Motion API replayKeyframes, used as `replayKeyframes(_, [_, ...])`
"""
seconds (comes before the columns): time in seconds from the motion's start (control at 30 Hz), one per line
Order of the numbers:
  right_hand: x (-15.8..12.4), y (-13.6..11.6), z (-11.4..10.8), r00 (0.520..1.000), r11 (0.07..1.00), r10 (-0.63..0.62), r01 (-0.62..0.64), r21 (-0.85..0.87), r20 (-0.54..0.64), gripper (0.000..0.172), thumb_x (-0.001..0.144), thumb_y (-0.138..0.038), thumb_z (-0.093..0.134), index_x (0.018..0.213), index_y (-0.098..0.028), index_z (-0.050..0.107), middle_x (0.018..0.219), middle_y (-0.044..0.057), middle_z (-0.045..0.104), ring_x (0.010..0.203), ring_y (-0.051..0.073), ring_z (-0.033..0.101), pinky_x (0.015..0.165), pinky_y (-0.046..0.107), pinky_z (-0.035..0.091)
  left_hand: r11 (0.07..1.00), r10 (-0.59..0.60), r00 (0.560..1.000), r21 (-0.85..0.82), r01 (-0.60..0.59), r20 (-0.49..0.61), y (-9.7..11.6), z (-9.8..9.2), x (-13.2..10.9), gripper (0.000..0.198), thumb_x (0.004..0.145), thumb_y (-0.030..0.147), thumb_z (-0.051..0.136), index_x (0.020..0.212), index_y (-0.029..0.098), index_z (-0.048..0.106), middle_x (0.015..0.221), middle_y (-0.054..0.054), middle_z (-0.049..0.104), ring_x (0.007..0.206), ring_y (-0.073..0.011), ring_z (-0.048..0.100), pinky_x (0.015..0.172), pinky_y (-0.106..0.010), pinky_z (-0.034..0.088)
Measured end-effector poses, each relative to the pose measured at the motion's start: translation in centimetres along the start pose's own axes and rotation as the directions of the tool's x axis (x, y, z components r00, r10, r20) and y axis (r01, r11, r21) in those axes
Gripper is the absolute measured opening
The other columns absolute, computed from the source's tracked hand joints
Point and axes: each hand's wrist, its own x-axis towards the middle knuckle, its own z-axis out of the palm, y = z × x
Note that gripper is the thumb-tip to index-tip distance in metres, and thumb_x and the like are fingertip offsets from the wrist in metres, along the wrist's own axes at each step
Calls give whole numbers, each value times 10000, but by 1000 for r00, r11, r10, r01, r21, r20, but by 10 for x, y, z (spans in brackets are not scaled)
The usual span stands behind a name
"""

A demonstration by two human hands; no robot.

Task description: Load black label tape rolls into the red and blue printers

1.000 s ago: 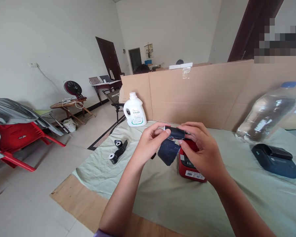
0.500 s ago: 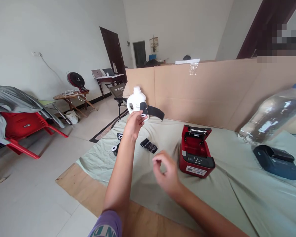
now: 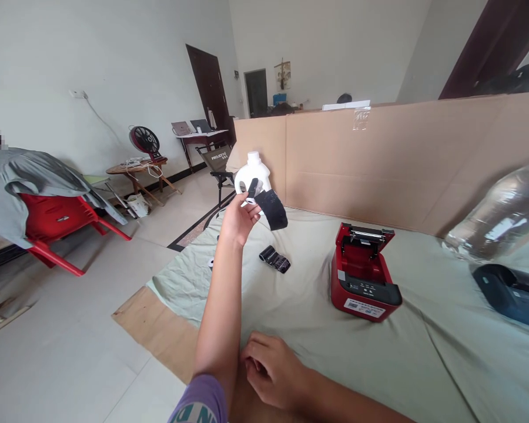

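My left hand (image 3: 241, 218) holds a small roll with a black strip (image 3: 272, 210) hanging off to the right, in front of a white jug (image 3: 252, 167). My right hand (image 3: 273, 370) is curled near the front edge of the cloth, beside my left forearm; whether something is between its fingers is hidden. A black unrolled strip (image 3: 275, 259) lies on the cloth below the held roll. To the right stands a red printer (image 3: 364, 279) with its lid raised. Another roll (image 3: 210, 263) is partly hidden behind my left forearm.
A cardboard wall (image 3: 344, 161) runs behind the green cloth (image 3: 308, 317). At the right are a plastic-wrapped bundle (image 3: 502, 205) and a dark blue device (image 3: 511, 294). A red chair (image 3: 59, 220) and a person's dark hair at the far left are beyond the cloth.
My right hand has moved down and left, toward my left forearm. The strip in my left hand now hangs lower. The view has shifted, so the scene sits slightly further right.
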Motion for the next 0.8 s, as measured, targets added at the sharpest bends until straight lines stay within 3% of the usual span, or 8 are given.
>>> replayKeyframes(0.13, [0,1,4,1000,999,-25,25,-22,18,169,776,-76,508,843,-207,590,762,-5,577,605,104,491,550,224,345,1000,3,1000,-16,-3,-20,3,-5,2,309,655,330,746,736,204,476,568,45,546,535,-106,582,520,-209,399])
replayKeyframes(0.37, [1,1,7,999,1000,-12,13,-29,40,177,758,-70,521,842,-212,587,768,-10,597,610,99,497,560,222,341,1000,10,1000,-17,-10,24,7,-15,7,244,699,285,729,858,175,581,890,-35,701,717,-115,675,586,-202,443])
replayKeyframes(0.6, [2,2,6,999,999,26,-27,43,38,206,739,-50,520,845,-212,589,762,-17,581,620,94,498,562,209,342,998,34,999,47,-36,35,12,-21,11,311,660,269,757,937,186,642,770,13,623,614,-84,603,524,-186,396])
replayKeyframes(0.8, [2,4,4,995,991,82,-88,105,62,243,737,-39,516,880,-214,604,799,-17,591,618,84,503,566,192,357,986,61,992,149,-76,108,11,-18,13,388,635,278,795,993,168,694,828,0,620,575,-53,528,472,-177,353])
